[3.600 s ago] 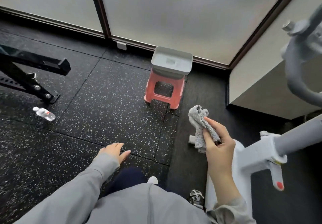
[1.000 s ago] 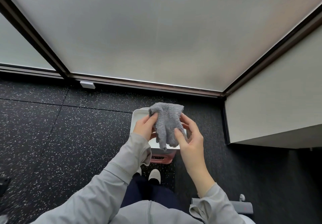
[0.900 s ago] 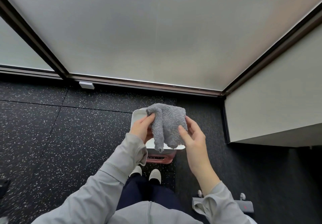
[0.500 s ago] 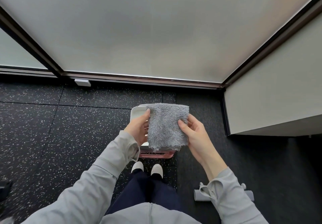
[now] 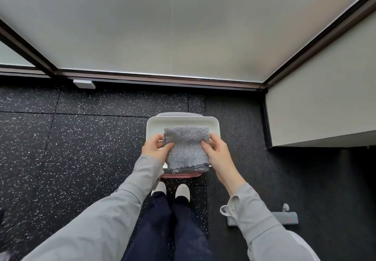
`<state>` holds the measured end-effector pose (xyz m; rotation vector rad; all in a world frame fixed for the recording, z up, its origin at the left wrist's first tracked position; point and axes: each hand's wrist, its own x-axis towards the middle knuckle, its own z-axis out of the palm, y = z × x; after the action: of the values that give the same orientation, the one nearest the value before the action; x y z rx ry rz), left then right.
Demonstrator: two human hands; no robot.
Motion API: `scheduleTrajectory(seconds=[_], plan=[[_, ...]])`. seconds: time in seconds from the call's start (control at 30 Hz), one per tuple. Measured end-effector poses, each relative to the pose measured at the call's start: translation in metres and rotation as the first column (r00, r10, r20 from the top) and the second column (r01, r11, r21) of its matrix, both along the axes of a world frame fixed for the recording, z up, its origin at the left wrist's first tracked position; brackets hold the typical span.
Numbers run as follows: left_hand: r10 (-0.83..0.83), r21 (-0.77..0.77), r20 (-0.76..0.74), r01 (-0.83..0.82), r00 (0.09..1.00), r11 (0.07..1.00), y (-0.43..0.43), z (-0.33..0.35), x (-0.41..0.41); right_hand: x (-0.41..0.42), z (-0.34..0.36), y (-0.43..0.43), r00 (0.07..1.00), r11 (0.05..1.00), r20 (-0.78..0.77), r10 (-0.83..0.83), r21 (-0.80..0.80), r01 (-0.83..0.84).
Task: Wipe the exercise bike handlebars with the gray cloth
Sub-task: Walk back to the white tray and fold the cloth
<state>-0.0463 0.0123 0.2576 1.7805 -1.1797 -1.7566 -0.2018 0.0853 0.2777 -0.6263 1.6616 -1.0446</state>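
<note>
Item: one gray fluffy microfibre cloth (image 5: 186, 148), now folded into a neat flat rectangle and held just above the shallow white rectangular plastic tray (image 5: 182, 121), which sits on a pink plastic stool (image 5: 181, 175) at the foot of the frosted glass wall panels (image 5: 183, 27). Holder: a person in a light gray long-sleeved top, standing, white slippers (image 5: 182, 192) just short of the stool. Left hand (image 5: 155, 148): fingers curled shut on the cloth's left edge, thumb on top. Right hand (image 5: 217, 151): likewise closed on the right edge, thumb pressed into the pile. Change noted: a second ago the cloth hung bunched and drooping between the same two hands; half a second ago it was spread partway open; it is now squared up and lowered toward the tray. Bearing on the task (a judgement only): this looks like either readying a clean wiping face or folding the cloth away onto the tray, and which cannot be settled from here. Handlebars: not in view at present; only a gray floor stabiliser bar (image 5: 284, 218) shows at lower right, probably the bike's. Floor: black speckled rubber tiling (image 5: 71, 149).
</note>
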Motion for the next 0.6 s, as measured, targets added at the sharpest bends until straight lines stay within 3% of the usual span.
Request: scheduleTrajectory(seconds=[0.13,0.4,0.6], plan=[[-0.010,-0.033,0.129,0.014,0.992,0.999,-0.011,-0.049,-0.010,-0.006,-0.056,-0.013,0.995,0.999,-0.096,0.003,0.044,0.002],[-0.059,0.008,0.108,0.059,0.992,0.998,-0.027,-0.160,-0.018,-0.025,-0.176,-0.034,0.981,0.987,-0.188,0.056,0.160,-0.025],[-0.126,-0.053,0.141,0.135,0.982,0.989,-0.027,-0.230,-0.025,-0.033,-0.247,-0.039,0.903,0.969,-0.393,0.174,0.233,-0.085]])
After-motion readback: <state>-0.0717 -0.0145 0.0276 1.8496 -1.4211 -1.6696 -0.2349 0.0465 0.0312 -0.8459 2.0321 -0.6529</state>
